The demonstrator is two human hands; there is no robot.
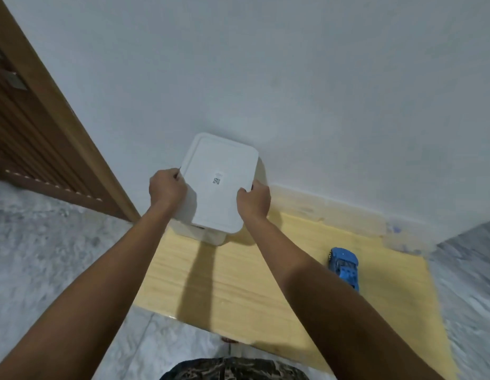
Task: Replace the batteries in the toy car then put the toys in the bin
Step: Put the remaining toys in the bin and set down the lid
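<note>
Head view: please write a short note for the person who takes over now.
Left hand and right hand grip opposite edges of the white lid, held over the white bin by the wall.
Blue toy car lies on the wooden table, right of the bin, not binned yet.
Battery state cannot be told.
Left: finish with the lid, bin the car.

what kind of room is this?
Probably a room in a home: a low wooden table against a plain white wall, stone-look floor, brown wooden door, and a blue toy car beside a white bin.
</note>
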